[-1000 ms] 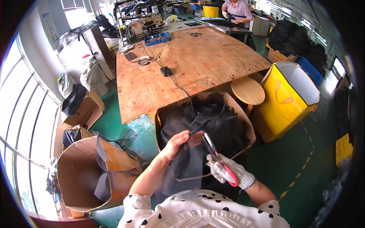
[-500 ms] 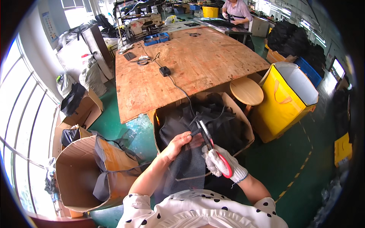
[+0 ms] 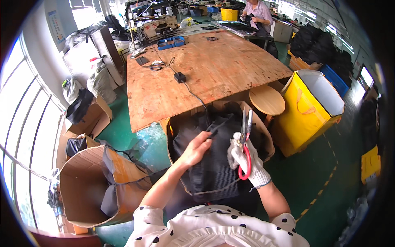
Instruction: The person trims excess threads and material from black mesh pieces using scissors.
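Observation:
My bare left hand [image 3: 196, 150] pinches a narrow black strap [image 3: 222, 123], whose free end points up and to the right. Below it, black mesh fabric [image 3: 216, 175] hangs over the near side of a cardboard box [image 3: 263, 123] and toward my lap. In a white knit glove, my right hand [image 3: 249, 162] is closed round scissors with red handles [image 3: 246, 127]. Their blades point away from me, slightly apart, to the right of the strap and not touching it. Dark fabric pieces fill the box in front of me.
A wooden table [image 3: 197, 70] lies beyond the box, with a black adapter and cable [image 3: 180, 77] on it. A round stool [image 3: 267, 100] and a yellow bag [image 3: 300, 111] stand right. An open carton [image 3: 82, 185] is at left. Another person [image 3: 259, 16] handles black material at the far end.
The scissors have moved right, away from the strap, and turned more upright. My left hand still holds the strap, its free end now swung up to the right. The distant person has raised black material.

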Tool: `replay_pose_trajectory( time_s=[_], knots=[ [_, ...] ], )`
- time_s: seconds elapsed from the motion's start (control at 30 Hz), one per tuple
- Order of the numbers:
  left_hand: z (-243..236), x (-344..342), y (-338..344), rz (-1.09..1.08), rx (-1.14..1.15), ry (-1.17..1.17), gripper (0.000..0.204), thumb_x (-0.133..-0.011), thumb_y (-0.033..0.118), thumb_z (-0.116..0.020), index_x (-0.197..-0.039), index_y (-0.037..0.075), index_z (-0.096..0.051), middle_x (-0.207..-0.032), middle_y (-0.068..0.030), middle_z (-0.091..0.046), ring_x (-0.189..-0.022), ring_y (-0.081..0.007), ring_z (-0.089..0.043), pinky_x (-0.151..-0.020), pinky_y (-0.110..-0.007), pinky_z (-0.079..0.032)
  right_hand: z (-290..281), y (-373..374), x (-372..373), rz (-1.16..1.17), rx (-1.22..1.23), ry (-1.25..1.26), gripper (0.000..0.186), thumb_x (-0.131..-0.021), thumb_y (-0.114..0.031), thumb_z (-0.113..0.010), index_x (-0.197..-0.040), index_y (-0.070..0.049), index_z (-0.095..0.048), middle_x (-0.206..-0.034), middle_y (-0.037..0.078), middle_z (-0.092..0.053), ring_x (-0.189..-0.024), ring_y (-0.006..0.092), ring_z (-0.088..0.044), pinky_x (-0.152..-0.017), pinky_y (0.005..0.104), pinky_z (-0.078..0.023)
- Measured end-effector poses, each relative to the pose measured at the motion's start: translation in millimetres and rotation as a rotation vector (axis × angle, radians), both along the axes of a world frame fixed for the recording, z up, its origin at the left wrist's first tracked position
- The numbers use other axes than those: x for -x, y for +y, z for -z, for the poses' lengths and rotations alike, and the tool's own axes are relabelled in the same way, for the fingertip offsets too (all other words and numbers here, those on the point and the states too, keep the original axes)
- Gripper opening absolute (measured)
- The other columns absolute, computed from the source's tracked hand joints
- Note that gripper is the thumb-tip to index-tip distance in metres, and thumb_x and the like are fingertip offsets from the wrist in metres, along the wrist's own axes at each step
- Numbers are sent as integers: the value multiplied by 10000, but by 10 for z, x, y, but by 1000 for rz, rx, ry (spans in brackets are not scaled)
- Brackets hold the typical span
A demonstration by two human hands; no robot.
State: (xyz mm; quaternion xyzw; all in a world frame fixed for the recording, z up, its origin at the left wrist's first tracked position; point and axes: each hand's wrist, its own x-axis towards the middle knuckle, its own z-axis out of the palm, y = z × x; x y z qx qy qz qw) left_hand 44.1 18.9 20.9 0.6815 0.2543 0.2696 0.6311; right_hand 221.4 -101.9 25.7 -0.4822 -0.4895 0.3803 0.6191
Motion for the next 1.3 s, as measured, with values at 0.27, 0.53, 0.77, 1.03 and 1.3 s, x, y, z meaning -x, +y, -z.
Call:
replay_pose_trajectory(
  time_s=[0.27,0.53,0.77,1.03,1.3],
  knots=[
    [-219,12,-139,128,-707,265,256,-877,248,-565,-955,5,-551,-779,-228,-577,-789,-414,-568,-671,-424,-458,-157,159,-409,6,0,340,149,-858,-26,-496,-992,-88,-484,-779,-17,-458,-658,82,-479,-509,241,-418],
    [-150,354,-2,133,-607,336,202,-828,193,-629,-923,18,-595,-746,-161,-603,-713,-285,-609,-660,-350,-470,-372,-17,-659,622,10,-516,479,-726,-35,-599,-1189,-64,-477,-914,40,-525,-767,128,-545,-674,265,-471],
    [-139,389,153,368,-156,211,231,-922,221,-541,-915,9,-632,-839,-29,-637,-758,-138,-575,-747,-252,-434,-463,-72,-637,561,72,-322,435,-759,-119,-586,-1177,-37,-499,-900,56,-535,-728,146,-529,-665,281,-462],
    [140,291,44,432,459,-273,461,-864,410,-537,-966,-37,-588,-1265,-280,-482,-531,-175,-533,-555,-271,-444,-384,12,-642,523,47,-336,429,-752,-132,-597,-1161,-57,-491,-879,53,-514,-718,135,-508,-659,275,-448],
    [248,205,-14,373,826,-469,382,-872,317,-560,-1053,-14,-495,-1306,-313,-410,-1150,-379,-503,-964,-423,-429,-41,-26,-947,556,84,29,309,-811,-260,-641,-1047,-94,-533,-799,18,-563,-588,140,-531,-490,296,-437]
  ],
)
